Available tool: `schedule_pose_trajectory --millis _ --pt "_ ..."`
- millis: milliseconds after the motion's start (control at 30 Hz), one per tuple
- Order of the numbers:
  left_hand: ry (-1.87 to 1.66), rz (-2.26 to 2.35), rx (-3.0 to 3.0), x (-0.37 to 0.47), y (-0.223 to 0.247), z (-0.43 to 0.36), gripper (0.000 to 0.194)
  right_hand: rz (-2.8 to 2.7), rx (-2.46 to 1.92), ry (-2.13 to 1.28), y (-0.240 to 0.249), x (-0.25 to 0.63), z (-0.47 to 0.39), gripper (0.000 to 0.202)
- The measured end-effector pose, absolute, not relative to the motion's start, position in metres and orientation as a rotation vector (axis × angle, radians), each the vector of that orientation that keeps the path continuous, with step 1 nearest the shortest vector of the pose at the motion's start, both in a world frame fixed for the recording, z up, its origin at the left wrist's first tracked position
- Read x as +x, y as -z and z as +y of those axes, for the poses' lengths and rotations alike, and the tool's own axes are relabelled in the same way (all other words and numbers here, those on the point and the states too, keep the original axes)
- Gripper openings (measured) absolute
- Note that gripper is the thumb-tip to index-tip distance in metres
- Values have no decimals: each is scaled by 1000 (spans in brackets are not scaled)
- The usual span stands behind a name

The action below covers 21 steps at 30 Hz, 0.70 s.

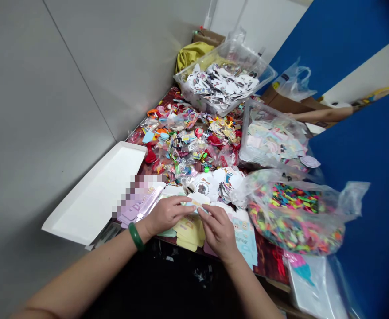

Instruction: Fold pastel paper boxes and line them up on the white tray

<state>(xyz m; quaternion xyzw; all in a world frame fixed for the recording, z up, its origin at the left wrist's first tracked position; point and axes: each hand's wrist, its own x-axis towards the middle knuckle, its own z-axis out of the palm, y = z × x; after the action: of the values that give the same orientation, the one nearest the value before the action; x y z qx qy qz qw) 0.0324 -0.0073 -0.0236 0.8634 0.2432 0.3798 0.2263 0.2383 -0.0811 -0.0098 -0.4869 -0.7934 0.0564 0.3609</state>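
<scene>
My left hand (168,213), with a green bangle (136,236) at the wrist, and my right hand (219,230) meet at the table's front edge. Between their fingertips they pinch a pale printed card (197,203); the fingers cover part of it. Beneath my hands lie yellow printed cards (188,230). Light blue ones (246,237) are fanned out by my right hand, and a stack of purple ones (138,204) stands left of my left hand. Just beyond my fingers is a pile of round white stickers or cut-outs (204,185).
Small colourful trinkets (188,137) cover the table's middle. Behind them stands a clear bin (226,82) of white cut-outs, with another clear bin (270,133) at right. A plastic bag (296,212) holds bright pieces. A white tray (98,195) lies left. Another person's arm (324,116) reaches in.
</scene>
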Motion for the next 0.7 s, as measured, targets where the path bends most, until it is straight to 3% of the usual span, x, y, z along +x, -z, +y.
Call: schedule_pose_trajectory --millis 300,500,700 --pt "-1033 692 2351 35 36 -11 24 -2085 -1249 -15 21 237 -86 57" --pt "-1066 829 2123 29 -4 -8 33 -1969 -1349 11 1 240 -89 48" --pt "-1448 1562 1846 -50 -46 56 31 -1765 -1496 139 -1 271 -85 22"
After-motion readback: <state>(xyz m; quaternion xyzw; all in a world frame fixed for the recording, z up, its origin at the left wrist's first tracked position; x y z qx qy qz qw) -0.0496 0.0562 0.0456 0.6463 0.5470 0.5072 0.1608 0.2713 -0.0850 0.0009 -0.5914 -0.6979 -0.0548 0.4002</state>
